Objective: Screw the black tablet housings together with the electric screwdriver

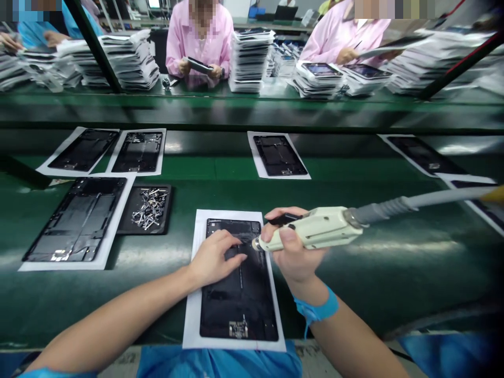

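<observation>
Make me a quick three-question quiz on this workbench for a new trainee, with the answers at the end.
1. Which hand holds the corded tool?
2. True or false: the tray of small metal parts sits to the left of the black panel being worked on.
3. Fill in the colour: the wristband is ____.

Key: 1. The right hand. 2. True. 3. Blue.

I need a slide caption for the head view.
Corded tool in the right hand, tip near the left hand, over a black tablet housing on white paper.
</observation>
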`<state>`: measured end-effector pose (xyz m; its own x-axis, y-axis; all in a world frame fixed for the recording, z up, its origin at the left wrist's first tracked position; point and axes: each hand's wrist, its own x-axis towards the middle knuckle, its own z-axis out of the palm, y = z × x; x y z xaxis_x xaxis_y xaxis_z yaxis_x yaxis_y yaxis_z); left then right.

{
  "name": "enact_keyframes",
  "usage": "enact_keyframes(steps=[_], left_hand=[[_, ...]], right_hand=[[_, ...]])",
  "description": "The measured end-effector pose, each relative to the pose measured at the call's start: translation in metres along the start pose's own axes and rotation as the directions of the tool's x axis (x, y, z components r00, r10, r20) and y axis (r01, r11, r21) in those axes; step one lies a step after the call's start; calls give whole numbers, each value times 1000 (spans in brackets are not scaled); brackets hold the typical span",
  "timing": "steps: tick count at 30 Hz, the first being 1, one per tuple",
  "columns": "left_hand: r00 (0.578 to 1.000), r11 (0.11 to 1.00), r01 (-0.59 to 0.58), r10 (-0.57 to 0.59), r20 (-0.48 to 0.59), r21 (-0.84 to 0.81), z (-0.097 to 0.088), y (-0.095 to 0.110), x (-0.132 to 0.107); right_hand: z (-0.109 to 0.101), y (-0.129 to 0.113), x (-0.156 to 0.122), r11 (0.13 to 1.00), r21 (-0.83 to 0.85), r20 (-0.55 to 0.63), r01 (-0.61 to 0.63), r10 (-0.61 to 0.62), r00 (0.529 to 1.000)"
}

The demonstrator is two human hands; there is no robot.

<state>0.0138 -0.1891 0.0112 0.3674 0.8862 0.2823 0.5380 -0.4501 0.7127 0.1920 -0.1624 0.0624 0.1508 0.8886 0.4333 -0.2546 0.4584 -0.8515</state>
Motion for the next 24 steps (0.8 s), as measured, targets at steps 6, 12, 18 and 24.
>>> enact_keyframes(steps=[6,12,18,24], left_hand=[[998,1000,24,-23,52,-3,3,1,-1],[998,1000,5,-4,70,-19,4,-1,-1],[999,1000,7,-6,53,-26,5,-2,-2],[999,1000,-7,7,45,-18,5,-2,-2]], right_hand=[[15,-2,-14,996,50,87,-71,67,994],[15,3,-16,997,33,105,-69,65,992],[16,2,-14,997,43,101,-60,56,993],[16,5,-16,998,37,109,-48,44,993]])
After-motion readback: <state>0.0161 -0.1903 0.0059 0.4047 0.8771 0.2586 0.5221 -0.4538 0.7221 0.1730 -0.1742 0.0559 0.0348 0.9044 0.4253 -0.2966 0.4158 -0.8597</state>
